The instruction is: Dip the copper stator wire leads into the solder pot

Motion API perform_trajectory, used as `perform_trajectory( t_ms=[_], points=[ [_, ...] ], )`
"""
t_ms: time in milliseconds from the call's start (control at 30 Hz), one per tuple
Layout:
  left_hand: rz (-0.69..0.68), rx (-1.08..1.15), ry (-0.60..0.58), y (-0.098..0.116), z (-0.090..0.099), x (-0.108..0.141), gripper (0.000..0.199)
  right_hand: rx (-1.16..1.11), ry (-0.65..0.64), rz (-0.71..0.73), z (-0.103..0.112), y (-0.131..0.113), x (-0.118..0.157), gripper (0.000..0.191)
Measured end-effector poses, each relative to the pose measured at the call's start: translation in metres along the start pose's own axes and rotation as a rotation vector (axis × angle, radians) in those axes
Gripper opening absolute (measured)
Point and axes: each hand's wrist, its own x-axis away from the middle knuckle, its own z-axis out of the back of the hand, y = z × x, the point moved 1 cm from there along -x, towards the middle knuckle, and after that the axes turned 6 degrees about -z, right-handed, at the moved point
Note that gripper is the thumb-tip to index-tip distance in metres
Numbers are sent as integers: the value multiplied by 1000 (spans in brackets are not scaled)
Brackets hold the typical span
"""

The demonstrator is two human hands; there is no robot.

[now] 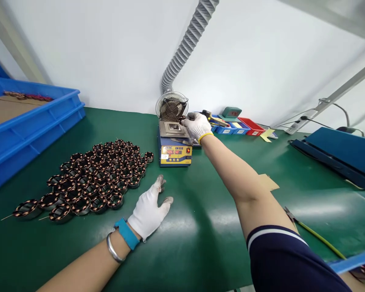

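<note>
My right hand (197, 125), in a white glove, reaches over a small blue and yellow solder pot (174, 151). Its fingers are closed on a dark wound stator (182, 119), mostly hidden behind them, just above and beside the pot's square bath (174, 127). My left hand (149, 211), also gloved, hovers or rests low over the green table, thumb and fingers apart, with nothing in it. Left of it stands a cluster of ring-shaped copper-wound stators (99, 177), several with a wire end sticking out.
Behind the pot sits a round fan (172, 109) under a grey duct hose (188, 40). Blue crates (39, 117) stand at left. At right are small bins (252, 126), a blue case (337, 156) and cutters with a yellow-green handle (319, 239).
</note>
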Motion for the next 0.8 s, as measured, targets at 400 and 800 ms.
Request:
perform_trajectory(
  t_ms=[400, 800],
  points=[
    [-85, -121, 7, -3, -5, 1, 67, 151, 12, -12, -25, 11, -14, 49],
    [-87, -161, -15, -1, -3, 0, 67, 111, 25, 12, -23, 10, -16, 53]
  ],
)
